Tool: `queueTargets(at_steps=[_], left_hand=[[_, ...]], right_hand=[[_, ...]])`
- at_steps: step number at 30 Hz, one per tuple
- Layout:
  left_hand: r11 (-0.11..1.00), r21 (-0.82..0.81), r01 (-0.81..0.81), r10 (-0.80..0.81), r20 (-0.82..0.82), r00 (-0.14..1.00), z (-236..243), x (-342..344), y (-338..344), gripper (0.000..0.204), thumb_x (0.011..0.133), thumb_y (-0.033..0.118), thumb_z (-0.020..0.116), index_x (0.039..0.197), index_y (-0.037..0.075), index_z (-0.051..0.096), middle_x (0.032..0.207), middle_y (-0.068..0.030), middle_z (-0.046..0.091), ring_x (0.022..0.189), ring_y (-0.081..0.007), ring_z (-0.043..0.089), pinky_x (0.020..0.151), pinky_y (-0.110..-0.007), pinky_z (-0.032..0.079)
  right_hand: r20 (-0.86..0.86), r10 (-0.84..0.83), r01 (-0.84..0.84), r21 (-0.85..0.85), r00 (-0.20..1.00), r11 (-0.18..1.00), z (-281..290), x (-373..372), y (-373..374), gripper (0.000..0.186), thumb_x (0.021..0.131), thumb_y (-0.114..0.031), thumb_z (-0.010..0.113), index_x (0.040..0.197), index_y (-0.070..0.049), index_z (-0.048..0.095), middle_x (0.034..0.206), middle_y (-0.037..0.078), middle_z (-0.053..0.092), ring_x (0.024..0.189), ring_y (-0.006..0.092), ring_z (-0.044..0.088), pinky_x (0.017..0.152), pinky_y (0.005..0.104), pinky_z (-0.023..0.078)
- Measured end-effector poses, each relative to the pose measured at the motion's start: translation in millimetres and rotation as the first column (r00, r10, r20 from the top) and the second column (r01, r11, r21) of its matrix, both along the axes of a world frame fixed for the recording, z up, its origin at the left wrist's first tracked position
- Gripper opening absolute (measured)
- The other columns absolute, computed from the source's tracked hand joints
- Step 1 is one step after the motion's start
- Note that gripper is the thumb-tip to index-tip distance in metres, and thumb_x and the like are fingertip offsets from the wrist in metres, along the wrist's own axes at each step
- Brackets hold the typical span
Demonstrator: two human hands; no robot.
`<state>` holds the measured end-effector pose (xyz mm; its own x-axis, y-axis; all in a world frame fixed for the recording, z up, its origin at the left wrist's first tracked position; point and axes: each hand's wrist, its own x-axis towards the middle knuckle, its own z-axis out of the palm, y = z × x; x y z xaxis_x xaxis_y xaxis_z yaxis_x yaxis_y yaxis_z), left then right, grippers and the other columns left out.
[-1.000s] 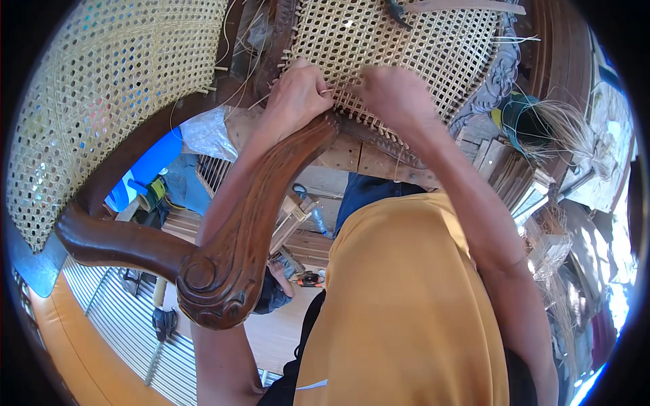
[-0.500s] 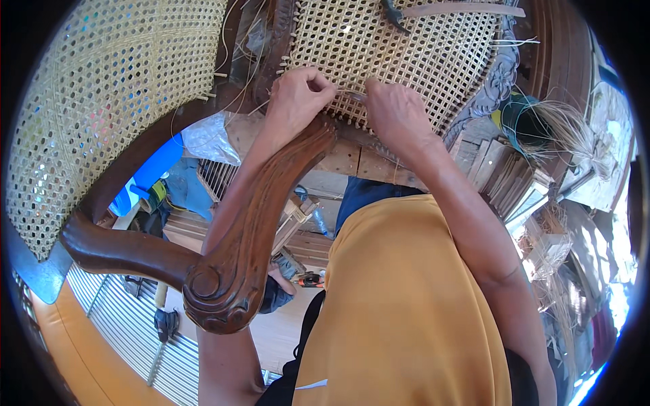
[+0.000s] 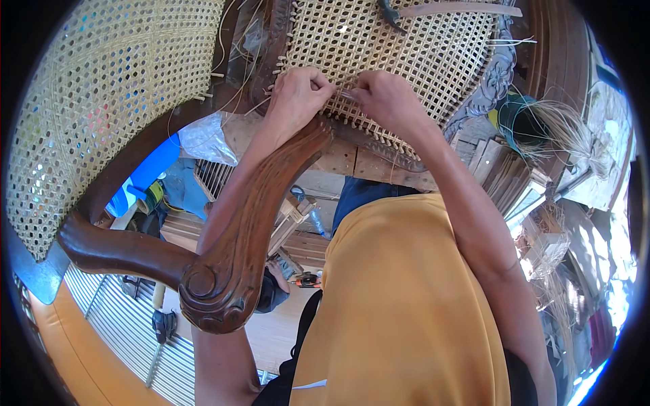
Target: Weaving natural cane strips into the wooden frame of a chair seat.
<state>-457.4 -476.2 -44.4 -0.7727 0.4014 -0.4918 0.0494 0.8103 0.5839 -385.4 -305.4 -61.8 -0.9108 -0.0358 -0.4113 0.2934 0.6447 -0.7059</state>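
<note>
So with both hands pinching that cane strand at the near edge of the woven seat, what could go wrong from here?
1. The strand runs short and taut between the left hand and the right hand; a sharp pull might kink or snap it.
2. Small pegs stick up along the seat frame beside the left hand; a knuckle could knock one loose.
3. The carved wooden armrest crosses over the left forearm, so that arm's movement looks cramped.

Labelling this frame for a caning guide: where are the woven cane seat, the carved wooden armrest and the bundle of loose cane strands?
woven cane seat (image 3: 420,47), head view, open mesh.
carved wooden armrest (image 3: 223,284), head view, near its scroll end.
bundle of loose cane strands (image 3: 565,128), head view, fanned pale strands.
</note>
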Motion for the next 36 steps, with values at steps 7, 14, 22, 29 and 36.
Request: queueTargets(at_steps=[7,14,22,29,36], left_hand=[[0.975,-0.105,0.197,-0.203,-0.044,0.978,-10,1,8,0.025,0.076,0.026,0.071,0.088,0.003,0.069,0.079,-0.0096,0.067,0.077,-0.0189,0.065,0.071,-0.034,0.05],[0.971,0.227,-0.082,0.095,-0.049,0.994,16,-1,-24,0.016,0.079,0.019,0.067,0.087,0.005,0.067,0.078,-0.0116,0.066,0.072,-0.0214,0.064,0.07,-0.032,0.05],[0.817,-0.048,-0.575,0.528,-0.338,0.779,-20,83,-85,0.02,0.086,0.023,0.066,0.088,0.003,0.064,0.075,-0.0086,0.065,0.071,-0.0156,0.063,0.066,-0.029,0.049],[0.75,0.073,-0.658,0.661,-0.031,0.75,13,81,-80,0.02,0.084,0.02,0.068,0.088,0.001,0.065,0.079,-0.0109,0.065,0.072,-0.0162,0.063,0.069,-0.029,0.049],[0.844,-0.042,-0.535,0.522,-0.172,0.836,20,78,-80,0.026,0.085,0.031,0.067,0.096,0.007,0.068,0.082,-0.0067,0.069,0.072,-0.0144,0.063,0.068,-0.028,0.049]], right_hand=[[0.007,0.034,-0.034,0.269,0.999,0.963,9,0,2,0.034,0.086,-0.036,0.062,0.083,-0.002,0.065,0.07,0.019,0.064,0.072,0.0359,0.065,0.072,0.0466,0.05],[-0.154,-0.354,0.376,0.141,0.922,0.916,45,31,92,0.034,0.086,-0.028,0.07,0.075,-0.001,0.053,0.059,0.005,0.052,0.054,0.0107,0.044,0.051,0.0287,0.041],[-0.295,0.263,-0.192,0.248,0.918,0.95,9,0,10,0.02,0.088,-0.023,0.062,0.099,-0.006,0.059,0.088,0.012,0.058,0.074,0.0313,0.063,0.063,0.0407,0.051],[-0.16,0.438,-0.39,0.262,0.885,0.883,0,-18,15,0.022,0.091,-0.027,0.057,0.095,-0.005,0.058,0.082,0.017,0.061,0.075,0.034,0.064,0.065,0.0458,0.049],[-0.025,0.498,-0.482,0.215,0.867,0.849,37,-21,99,0.024,0.092,-0.026,0.056,0.096,-0.003,0.059,0.073,0.019,0.063,0.071,0.0332,0.064,0.065,0.0439,0.048]])
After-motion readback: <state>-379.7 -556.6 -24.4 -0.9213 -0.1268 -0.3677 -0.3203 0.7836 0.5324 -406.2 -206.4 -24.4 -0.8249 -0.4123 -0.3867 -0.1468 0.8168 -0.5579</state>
